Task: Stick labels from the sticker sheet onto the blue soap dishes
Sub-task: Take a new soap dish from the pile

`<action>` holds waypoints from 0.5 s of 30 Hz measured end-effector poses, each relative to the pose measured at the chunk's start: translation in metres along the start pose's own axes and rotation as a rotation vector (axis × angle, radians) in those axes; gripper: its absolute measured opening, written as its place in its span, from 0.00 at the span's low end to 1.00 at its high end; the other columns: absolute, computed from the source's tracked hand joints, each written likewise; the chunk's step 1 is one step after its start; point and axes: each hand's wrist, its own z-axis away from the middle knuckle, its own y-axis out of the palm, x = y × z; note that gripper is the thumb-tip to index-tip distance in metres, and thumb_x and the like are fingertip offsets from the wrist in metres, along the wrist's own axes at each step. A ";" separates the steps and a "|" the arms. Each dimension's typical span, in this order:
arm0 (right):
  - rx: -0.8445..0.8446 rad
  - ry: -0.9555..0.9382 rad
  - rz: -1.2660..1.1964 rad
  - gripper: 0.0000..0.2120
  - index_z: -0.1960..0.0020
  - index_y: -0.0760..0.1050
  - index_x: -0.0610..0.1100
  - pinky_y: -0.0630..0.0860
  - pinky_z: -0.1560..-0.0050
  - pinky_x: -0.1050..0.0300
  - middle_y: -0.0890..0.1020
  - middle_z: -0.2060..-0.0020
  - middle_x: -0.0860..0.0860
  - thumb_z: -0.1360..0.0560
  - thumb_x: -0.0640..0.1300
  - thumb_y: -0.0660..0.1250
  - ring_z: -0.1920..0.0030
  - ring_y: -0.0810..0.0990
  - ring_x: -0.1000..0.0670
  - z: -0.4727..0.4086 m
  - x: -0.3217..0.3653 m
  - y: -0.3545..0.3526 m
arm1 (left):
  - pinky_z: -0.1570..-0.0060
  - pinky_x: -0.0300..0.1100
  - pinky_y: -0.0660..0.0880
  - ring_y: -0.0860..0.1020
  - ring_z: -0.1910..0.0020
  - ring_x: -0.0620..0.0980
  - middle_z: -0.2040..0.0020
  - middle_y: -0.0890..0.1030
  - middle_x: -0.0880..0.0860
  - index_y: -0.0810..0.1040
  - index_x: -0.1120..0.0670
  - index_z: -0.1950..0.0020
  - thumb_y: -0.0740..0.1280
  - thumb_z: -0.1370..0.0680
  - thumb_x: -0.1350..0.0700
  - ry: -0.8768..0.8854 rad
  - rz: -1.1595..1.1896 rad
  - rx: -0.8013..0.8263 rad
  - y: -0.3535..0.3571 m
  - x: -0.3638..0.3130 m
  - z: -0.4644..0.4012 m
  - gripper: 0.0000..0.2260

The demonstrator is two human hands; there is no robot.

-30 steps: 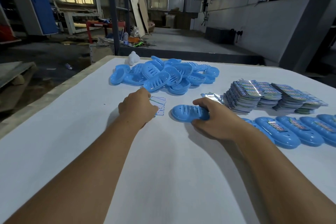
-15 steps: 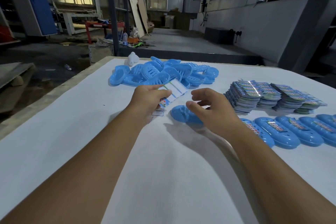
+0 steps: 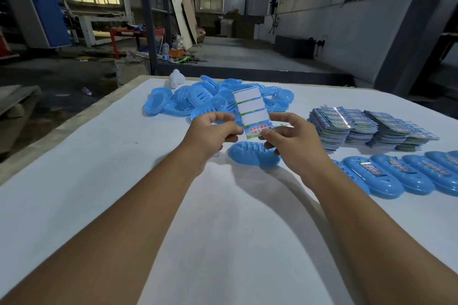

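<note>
From here I judge the white table (image 3: 74, 181) safe, the soap dish (image 3: 250, 155) waits just below, but my left hand (image 3: 210, 135) pinches the sticker sheet (image 3: 251, 112) while my right hand (image 3: 295, 141) pinches its last label (image 3: 256, 130), which could tear or fold.

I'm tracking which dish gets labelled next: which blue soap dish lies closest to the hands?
The single soap dish lying alone just under the hands, unlabelled. The heap of dishes sits farther back; the labelled row lies off to the right.
</note>
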 end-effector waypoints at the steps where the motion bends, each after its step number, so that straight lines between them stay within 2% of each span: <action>1: -0.005 0.002 0.001 0.14 0.41 0.76 0.52 0.74 0.67 0.66 0.87 0.63 0.54 0.23 0.43 0.73 0.66 0.83 0.58 0.000 0.000 -0.001 | 0.64 0.40 0.72 0.84 0.63 0.42 0.58 0.87 0.49 0.81 0.48 0.50 0.77 0.29 0.58 0.010 -0.023 -0.004 0.001 0.000 0.001 0.11; 5: 0.000 0.009 0.003 0.14 0.41 0.75 0.53 0.73 0.70 0.68 0.87 0.62 0.54 0.23 0.43 0.73 0.66 0.83 0.58 0.001 0.000 -0.001 | 0.76 0.29 0.69 0.82 0.68 0.40 0.55 0.85 0.52 0.79 0.50 0.51 0.76 0.29 0.61 0.047 -0.040 0.000 0.004 0.000 0.003 0.12; 12: 0.009 0.018 0.020 0.14 0.41 0.76 0.53 0.73 0.67 0.64 0.87 0.62 0.55 0.24 0.43 0.74 0.68 0.82 0.59 0.001 0.001 -0.001 | 0.77 0.29 0.69 0.82 0.70 0.39 0.49 0.83 0.56 0.76 0.51 0.52 0.75 0.28 0.63 0.089 -0.089 0.001 0.006 -0.001 0.006 0.12; 15: 0.006 0.020 0.020 0.14 0.41 0.76 0.53 0.73 0.66 0.63 0.87 0.63 0.55 0.24 0.43 0.74 0.69 0.81 0.59 0.001 0.001 -0.001 | 0.77 0.28 0.70 0.82 0.69 0.38 0.48 0.83 0.55 0.76 0.51 0.51 0.75 0.27 0.62 0.096 -0.107 0.002 0.006 -0.002 0.006 0.11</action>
